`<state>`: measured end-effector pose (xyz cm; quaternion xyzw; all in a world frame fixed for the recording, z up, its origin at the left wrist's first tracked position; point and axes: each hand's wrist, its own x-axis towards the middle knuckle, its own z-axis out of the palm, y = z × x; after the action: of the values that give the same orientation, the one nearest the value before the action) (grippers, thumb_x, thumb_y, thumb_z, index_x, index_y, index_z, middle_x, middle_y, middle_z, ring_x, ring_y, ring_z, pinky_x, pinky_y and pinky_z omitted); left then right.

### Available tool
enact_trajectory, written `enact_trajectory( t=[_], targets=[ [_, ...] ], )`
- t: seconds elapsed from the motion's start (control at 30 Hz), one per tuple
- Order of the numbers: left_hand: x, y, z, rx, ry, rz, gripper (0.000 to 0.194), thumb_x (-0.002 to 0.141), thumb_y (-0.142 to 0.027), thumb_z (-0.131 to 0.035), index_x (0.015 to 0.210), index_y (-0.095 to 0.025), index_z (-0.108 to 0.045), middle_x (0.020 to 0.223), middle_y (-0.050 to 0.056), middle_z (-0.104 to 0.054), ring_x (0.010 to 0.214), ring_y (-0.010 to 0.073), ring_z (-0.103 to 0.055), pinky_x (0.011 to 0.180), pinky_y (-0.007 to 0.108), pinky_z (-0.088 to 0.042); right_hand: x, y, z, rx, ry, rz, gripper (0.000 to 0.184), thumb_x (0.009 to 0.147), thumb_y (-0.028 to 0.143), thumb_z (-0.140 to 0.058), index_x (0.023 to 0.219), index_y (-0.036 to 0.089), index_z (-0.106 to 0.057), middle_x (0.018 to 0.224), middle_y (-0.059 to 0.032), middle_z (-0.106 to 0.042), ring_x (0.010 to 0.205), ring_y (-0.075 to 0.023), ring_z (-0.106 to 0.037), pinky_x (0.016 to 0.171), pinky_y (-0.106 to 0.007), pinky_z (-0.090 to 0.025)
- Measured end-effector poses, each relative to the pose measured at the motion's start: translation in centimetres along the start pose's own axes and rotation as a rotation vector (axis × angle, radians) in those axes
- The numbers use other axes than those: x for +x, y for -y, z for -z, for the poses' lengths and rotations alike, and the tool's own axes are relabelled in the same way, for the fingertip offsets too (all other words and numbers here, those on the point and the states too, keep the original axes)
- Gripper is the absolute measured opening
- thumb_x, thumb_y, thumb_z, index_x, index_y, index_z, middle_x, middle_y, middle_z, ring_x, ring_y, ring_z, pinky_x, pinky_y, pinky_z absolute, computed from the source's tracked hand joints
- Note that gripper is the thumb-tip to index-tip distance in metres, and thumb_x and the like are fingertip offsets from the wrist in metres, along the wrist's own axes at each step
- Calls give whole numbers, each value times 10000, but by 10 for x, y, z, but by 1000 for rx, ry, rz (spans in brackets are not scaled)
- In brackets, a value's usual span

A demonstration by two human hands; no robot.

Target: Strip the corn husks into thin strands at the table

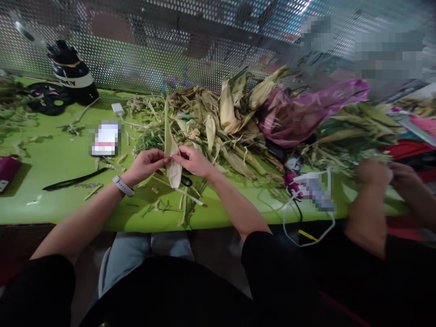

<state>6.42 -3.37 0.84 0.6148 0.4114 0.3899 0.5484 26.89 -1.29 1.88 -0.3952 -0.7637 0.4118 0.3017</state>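
Observation:
Between both hands, over the green table (73, 159), a pale corn husk (174, 175) is held upright, its long tip pointing away from me. My left hand (150, 162) pinches its left edge; a white watch band circles that wrist. My right hand (193, 162) pinches the husk from the right, thumb across its front. The two thumbs nearly meet at the middle of the leaf. Behind it lie a heap of green shreds (149, 141) and a pile of dry husks (235, 150). Below are loose pale strips (190, 196) and a partly hidden black loop (186, 180).
A phone (106, 138), a black strap (75, 180) and a dark bottle (73, 75) are on the left. A pink plastic bag (296, 116) lies behind right. A co-worker's hands (374, 172) work at the far right, near white cables (285, 222) hanging over the table edge.

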Motion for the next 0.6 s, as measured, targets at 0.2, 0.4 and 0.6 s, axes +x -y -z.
enact_trajectory(
  t=[0.2,0.4,0.6],
  targets=[
    [2,0,1,-32,3,16,333,726,-447,-768,780,-139,-657,705,29,-655,639,124,-636,618,264,-580,-1,1,-2,-47,-19,18,361,837,553,-585,858,192,-599,729,-5,-600,715,-159,-539,643,-281,-423],
    [2,1,3,8,49,23,328,750,-454,-745,749,-134,-672,690,47,-669,649,139,-663,651,291,-597,-2,4,0,-129,-39,49,367,854,541,-563,774,183,-557,687,13,-543,628,-121,-461,616,-267,-379],
    [2,4,2,36,51,-42,321,777,-467,-712,762,-151,-662,693,41,-673,651,141,-668,654,290,-603,-2,5,4,-187,44,1,323,874,471,-536,860,162,-630,725,-19,-617,652,-143,-503,613,-267,-386]
  ],
)
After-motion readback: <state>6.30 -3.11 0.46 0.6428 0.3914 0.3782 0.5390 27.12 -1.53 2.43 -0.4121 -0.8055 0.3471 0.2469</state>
